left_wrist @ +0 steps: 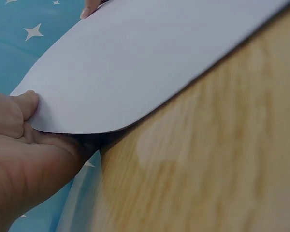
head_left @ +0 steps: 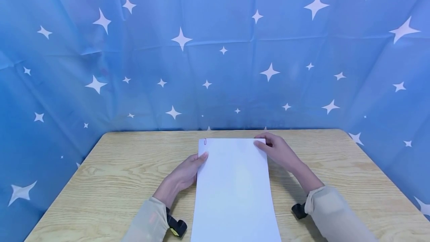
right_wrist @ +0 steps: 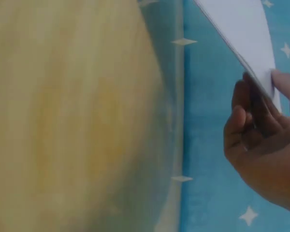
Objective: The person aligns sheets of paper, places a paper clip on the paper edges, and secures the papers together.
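Note:
A stack of white paper (head_left: 235,189) lies lengthwise in front of me, its far end lifted off the table. On its far left corner sits a small red paper clip (head_left: 205,141). My left hand (head_left: 186,171) grips the left edge below the clip, thumb on top and fingers underneath. At the far right corner my right hand (head_left: 277,150) pinches the paper between thumb and fingers. In the right wrist view the right hand (right_wrist: 266,130) has its fingers curled under the sheets (right_wrist: 244,36). The left wrist view shows the left thumb pressing on the paper (left_wrist: 121,67).
The wooden table (head_left: 117,182) has rounded far corners. A blue curtain (head_left: 221,66) with white stars hangs behind and at both sides. Black wrist cameras sit at the left cuff (head_left: 176,227) and the right cuff (head_left: 299,211).

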`<state>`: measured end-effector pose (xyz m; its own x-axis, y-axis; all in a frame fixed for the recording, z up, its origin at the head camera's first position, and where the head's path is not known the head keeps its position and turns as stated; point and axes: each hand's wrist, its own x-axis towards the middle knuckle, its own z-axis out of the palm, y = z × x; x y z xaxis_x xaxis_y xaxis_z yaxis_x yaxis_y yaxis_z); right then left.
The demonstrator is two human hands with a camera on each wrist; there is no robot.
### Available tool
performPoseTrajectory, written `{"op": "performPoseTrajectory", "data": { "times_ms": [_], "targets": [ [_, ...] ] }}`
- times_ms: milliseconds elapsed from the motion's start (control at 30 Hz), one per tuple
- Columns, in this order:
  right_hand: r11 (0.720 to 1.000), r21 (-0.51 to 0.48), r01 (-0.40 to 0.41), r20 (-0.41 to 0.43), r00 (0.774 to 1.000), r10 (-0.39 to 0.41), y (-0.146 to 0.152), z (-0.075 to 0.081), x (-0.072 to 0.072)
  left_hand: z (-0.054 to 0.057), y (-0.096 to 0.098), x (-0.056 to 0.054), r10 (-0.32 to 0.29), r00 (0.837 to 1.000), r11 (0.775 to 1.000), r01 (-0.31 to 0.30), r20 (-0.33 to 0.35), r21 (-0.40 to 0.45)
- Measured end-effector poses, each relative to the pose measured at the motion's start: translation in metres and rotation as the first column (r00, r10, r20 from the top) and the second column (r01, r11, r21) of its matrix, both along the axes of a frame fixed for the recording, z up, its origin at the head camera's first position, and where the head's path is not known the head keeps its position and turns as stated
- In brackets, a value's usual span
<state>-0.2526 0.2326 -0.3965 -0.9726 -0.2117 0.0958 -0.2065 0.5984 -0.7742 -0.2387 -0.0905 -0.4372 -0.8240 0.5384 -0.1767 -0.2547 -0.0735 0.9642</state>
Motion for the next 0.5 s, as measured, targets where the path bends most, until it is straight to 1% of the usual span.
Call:
{"op": "performPoseTrajectory", "data": {
  "times_ms": [100,267,400,500],
  "targets": [
    [0.998,-0.066,0.024,0.074,0.997,-0.019,0.003,-0.004,0.005,0.0,0.0,0.0,0.006,1.0,1.0,-0.006,0.002,0.005],
    [0.988,-0.148,0.042,0.169,0.985,-0.016,0.005,-0.01,0.01,0.0,0.0,-0.001,0.02,1.0,1.0,-0.02,0.001,0.012],
    [0.985,-0.171,0.039,0.212,0.977,-0.002,0.006,-0.011,0.015,0.0,0.0,-0.001,0.021,1.0,1.0,-0.021,0.006,0.013],
    [0.983,-0.185,0.021,0.216,0.976,0.02,0.006,-0.01,0.019,-0.001,0.001,-0.001,0.021,1.0,1.0,-0.021,0.007,0.018]
  ]
}}
